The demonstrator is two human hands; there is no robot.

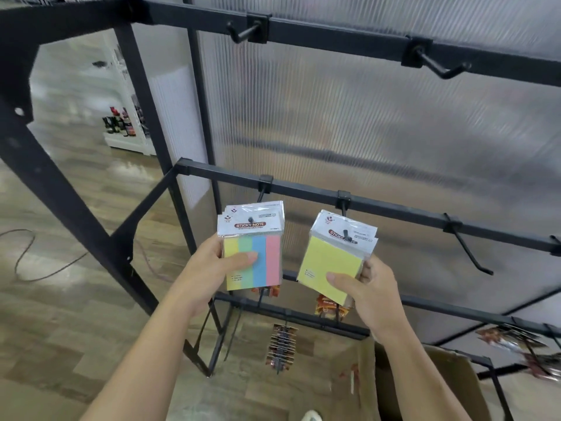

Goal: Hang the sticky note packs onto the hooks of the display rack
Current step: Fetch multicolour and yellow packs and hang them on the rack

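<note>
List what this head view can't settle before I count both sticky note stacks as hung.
Head view, all four:
- Pack count behind the front multicolour pack: it covers them where the left hand grips.
- Fine print on the yellow pack: too small; the right hand covers its lower corner.
- Goods on the lower hooks: blurred, partly behind the packs.
- Cardboard box contents: mostly hidden by the right forearm, cut off by the bottom edge.

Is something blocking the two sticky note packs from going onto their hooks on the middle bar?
Nothing visible does. The tip of one hook already pokes through the hang hole of the striped pack in the left hand; another hook does so through the yellow pack in the right hand.
</note>
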